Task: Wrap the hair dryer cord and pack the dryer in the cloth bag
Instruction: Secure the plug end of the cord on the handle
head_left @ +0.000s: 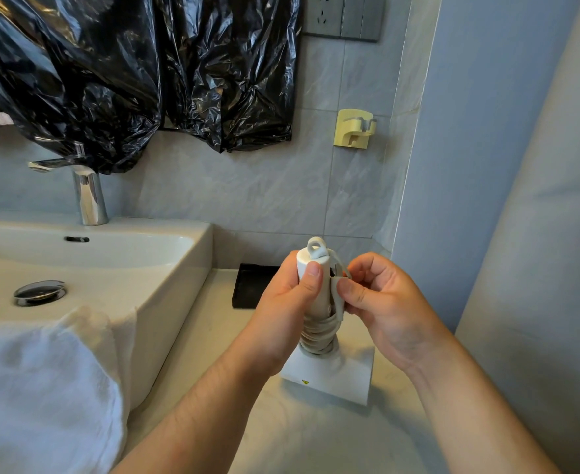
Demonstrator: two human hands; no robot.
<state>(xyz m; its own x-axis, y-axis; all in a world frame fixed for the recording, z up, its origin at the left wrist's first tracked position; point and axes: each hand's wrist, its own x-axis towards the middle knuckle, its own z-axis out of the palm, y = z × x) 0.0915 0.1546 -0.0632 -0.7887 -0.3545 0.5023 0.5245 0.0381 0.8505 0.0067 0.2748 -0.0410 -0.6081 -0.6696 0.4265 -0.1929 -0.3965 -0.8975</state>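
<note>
Over the counter (316, 439), clasping hair dryer (307, 261) in left grip (281, 302), pinching cord (319, 333) end in right grip (381, 302) alongside; nearly done winding, bagging into cloth bag (42, 371), left of grips, not begun

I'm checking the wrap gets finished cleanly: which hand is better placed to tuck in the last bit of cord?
Probably the right hand: it pinches the loose cord end beside the handle, while the left hand grips the hair dryer upright, steadying it.
</note>
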